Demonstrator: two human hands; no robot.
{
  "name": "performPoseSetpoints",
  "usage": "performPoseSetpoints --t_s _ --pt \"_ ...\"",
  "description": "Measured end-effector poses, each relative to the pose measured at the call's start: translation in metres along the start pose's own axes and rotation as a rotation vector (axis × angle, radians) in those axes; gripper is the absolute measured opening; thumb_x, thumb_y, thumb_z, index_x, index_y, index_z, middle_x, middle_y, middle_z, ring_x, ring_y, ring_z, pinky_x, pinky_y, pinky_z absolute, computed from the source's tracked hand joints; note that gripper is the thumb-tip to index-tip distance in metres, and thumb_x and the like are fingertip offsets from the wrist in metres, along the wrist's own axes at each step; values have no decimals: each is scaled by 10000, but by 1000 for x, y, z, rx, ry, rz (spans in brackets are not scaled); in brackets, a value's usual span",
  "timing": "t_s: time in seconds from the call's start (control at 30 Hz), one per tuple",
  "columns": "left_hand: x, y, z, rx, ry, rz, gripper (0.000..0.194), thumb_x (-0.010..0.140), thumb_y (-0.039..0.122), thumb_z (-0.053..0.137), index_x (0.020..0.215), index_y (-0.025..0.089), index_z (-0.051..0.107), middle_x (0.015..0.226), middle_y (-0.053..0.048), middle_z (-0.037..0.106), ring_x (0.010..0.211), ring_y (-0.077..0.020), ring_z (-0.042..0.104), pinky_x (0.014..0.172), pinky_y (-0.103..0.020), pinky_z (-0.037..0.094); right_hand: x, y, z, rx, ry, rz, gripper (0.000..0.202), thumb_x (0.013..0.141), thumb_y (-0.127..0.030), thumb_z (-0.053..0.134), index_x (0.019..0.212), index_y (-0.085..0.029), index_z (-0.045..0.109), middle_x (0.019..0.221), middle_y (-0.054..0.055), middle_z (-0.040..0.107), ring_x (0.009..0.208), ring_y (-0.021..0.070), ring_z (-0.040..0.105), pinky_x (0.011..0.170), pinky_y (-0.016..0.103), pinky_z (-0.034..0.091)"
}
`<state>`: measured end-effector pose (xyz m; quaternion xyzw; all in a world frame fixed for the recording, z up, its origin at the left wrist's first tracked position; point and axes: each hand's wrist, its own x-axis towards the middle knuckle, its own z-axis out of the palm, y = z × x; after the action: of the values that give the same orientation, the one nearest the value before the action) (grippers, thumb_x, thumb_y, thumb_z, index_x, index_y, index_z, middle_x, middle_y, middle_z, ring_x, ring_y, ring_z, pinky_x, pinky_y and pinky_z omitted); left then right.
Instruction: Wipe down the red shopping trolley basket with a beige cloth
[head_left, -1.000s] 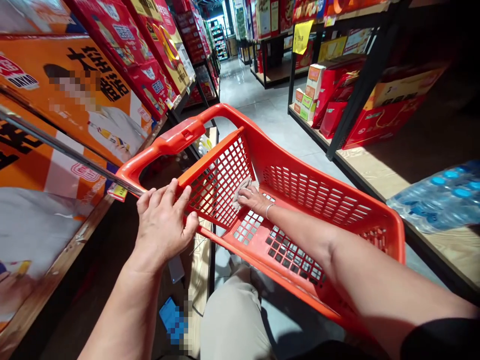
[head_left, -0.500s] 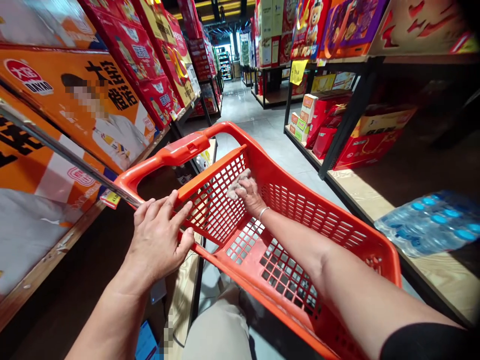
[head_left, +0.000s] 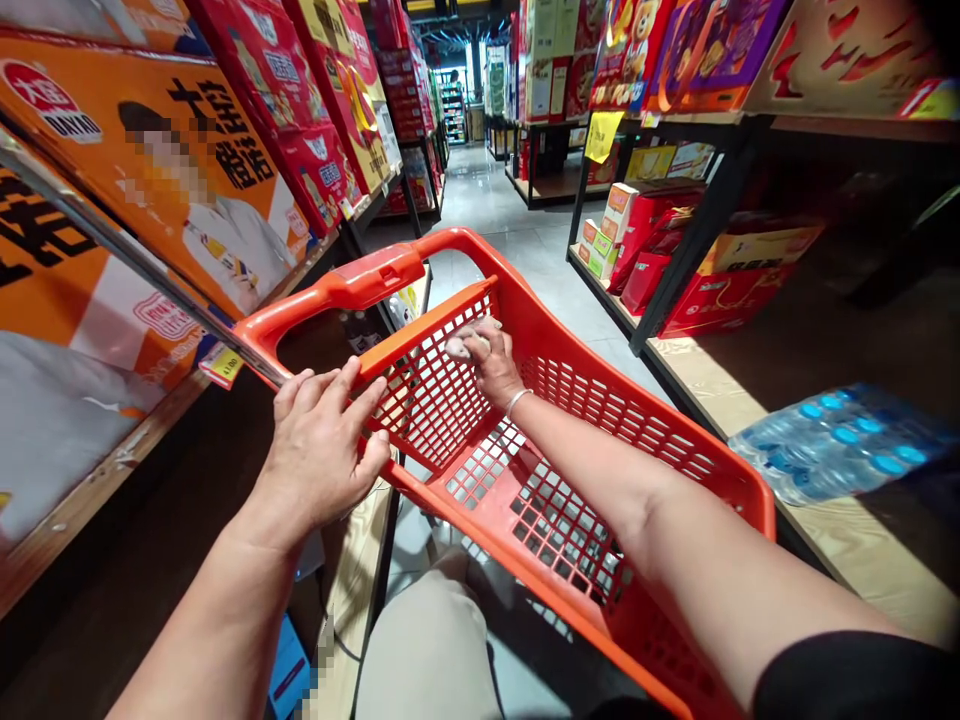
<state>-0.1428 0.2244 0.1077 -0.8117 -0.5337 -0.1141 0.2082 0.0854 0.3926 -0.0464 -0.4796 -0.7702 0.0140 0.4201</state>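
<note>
An orange-red plastic shopping basket (head_left: 559, 310) with mesh walls and a raised loop handle (head_left: 375, 278) lies at a slant before me. My left hand (head_left: 319, 450) grips its near left corner, fingers over the rim and thumb along the near edge. Inside the basket, my right hand (head_left: 496, 370) is closed around a crumpled greyish cloth (head_left: 463, 342), against the mesh end wall. A metal rod (head_left: 142, 260) runs from the upper left to the corner beside my left hand.
Orange drink cartons (head_left: 217, 170) and red gift boxes (head_left: 262, 70) fill the left shelf. Packs of bottled water (head_left: 840, 440) and red boxes (head_left: 739, 295) sit on the low right shelf (head_left: 697, 375). A tiled aisle (head_left: 480, 185) runs ahead between shelves. My knee (head_left: 427, 650) is below the basket.
My right hand with the cloth has shifted slightly left and up along the mesh wall. My left hand keeps its hold on the rim. The view has shifted a little.
</note>
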Motion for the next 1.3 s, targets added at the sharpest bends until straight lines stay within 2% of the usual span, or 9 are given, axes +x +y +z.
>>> performPoseSetpoints --t_s 0.27,0.43,0.57,0.73,0.87,1.0,1.13,1.2,1.3 --pt "-2 -3 1 0 8 11 549 862 410 473 1312 160 664 1487 -180 524 1281 -385 525 1166 -599 291 -101 16 24 -114 -570 110 299 938 -113 485 1128 -243 675 1368 79 491 1185 236 449 998 372 445" --pt "-4 -5 1 -62 2 0 540 858 388 501 1344 195 637 1513 -150 506 1320 -382 503 1184 -595 267 -82 -38 14 15 -596 -170 183 892 -157 593 1045 -211 678 1139 65 583 1016 203 499 898 319 437" --pt "-5 -3 1 -96 -6 -20 550 836 356 545 1369 238 614 1534 -113 493 1354 -371 485 1210 -584 231 -68 -76 14 99 -435 -473 243 976 -266 539 1188 -254 657 1271 67 557 1113 228 449 990 371 400" --pt "-6 -2 2 -108 14 -24 563 824 354 545 1374 256 612 1526 -95 508 1358 -368 483 1210 -585 231 -96 -51 16 -93 -719 -605 318 1042 -240 400 1209 -310 661 1397 46 514 1214 244 407 994 416 425" --pt "-5 -1 4 -97 27 -21 539 838 374 511 1337 218 645 1523 -116 508 1355 -374 481 1202 -586 242 -88 -28 0 -365 -992 -425 263 1011 -260 471 1123 -279 709 1283 74 575 1179 251 466 914 409 496" --pt "-6 1 4 -106 36 -32 544 823 379 529 1303 167 674 1517 -148 507 1355 -393 472 1211 -579 229 -26 -33 -40 -659 -926 -173 334 960 -125 409 1047 -160 730 1187 184 604 1172 367 483 863 572 500" --pt "-7 3 3 -110 48 -33 539 818 394 533 1267 149 700 1499 -160 520 1348 -402 478 1215 -572 227 28 -28 -86 -772 -639 -197 404 1012 -199 322 1155 -194 700 1342 165 539 1275 402 413 930 623 452" --pt "-7 4 4 -107 50 -33 543 822 406 525 1261 143 705 1496 -163 521 1347 -408 477 1212 -576 232 29 -19 -92 -788 -550 -251 418 1027 -220 304 1196 -200 685 1383 144 527 1301 385 405 990 612 426" --pt "-8 6 4 -138 55 -47 546 813 412 532 1266 163 707 1510 -136 512 1358 -409 464 1214 -580 232 -5 -1 -76 -794 -624 -286 396 1002 -162 346 1128 -152 722 1282 160 604 1290 368 433 1075 625 355"
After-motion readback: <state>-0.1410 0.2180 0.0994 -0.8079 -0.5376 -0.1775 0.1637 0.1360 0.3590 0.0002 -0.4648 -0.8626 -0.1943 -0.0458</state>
